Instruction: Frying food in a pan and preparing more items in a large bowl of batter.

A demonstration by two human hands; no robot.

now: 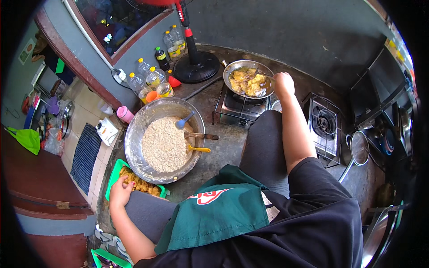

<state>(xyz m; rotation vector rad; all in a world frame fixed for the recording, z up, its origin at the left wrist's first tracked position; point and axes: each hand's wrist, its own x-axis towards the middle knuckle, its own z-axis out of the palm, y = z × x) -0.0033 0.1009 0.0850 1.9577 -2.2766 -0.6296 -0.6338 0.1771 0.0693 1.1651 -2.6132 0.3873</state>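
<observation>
My right hand grips the handle of a metal spatula, whose head is among golden battered pieces in oil. They lie in a wide metal frying pan on a gas stove. My left hand hangs by my knee, fingers apart, over the edge of a green plastic tray of browned fried pieces; nothing shows in it. Between the hands stands a large metal basin of pale, lumpy batter. A blue ladle, a wooden-handled utensil and a yellow-handled one rest in it.
Several plastic oil bottles and a dark bottle line the wall beside a pedestal fan. To the right are a second gas stove and a long-handled strainer. A white appliance and a pink tumbler stand left.
</observation>
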